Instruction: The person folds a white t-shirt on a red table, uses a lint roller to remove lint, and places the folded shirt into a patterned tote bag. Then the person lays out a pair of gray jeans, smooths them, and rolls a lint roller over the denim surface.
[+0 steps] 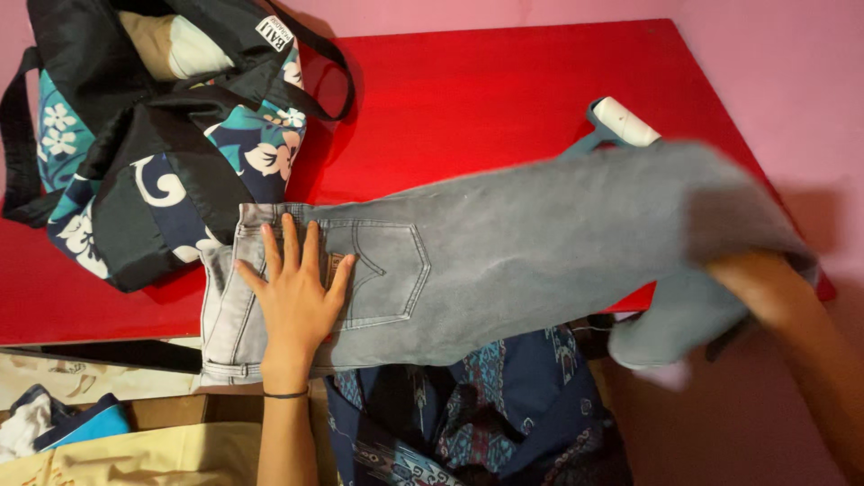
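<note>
A pair of grey jeans lies stretched across the near edge of a red desk, its long axis running left to right, waistband at the person's left and the leg ends at the right, where they pass the desk's corner and hang in the air. The left hand rests flat and released on the seat of the jeans, fingers spread, just beside the stitched back pocket, pinning the waist end down; a thin dark band circles the wrist. The right hand is at the far end of the cloth, closed on the leg ends, which drape over and under it; that end is blurred, so the exact hold cannot be told. Each hand thus stands at one end of the garment, the left nearer the waistband, the right nearer the hems. The denim looks faded, soft and limp, with pale seams and a small tan patch by the pocket.

Behind the leg, a lint roller with a white head and teal handle lies on the desk, partly covered by the cloth. At the desk's left end sits a black tote bag with a teal and white flower print, touching the waistband. Below the desk edge lie dark blue patterned cloth and folded pale items.
</note>
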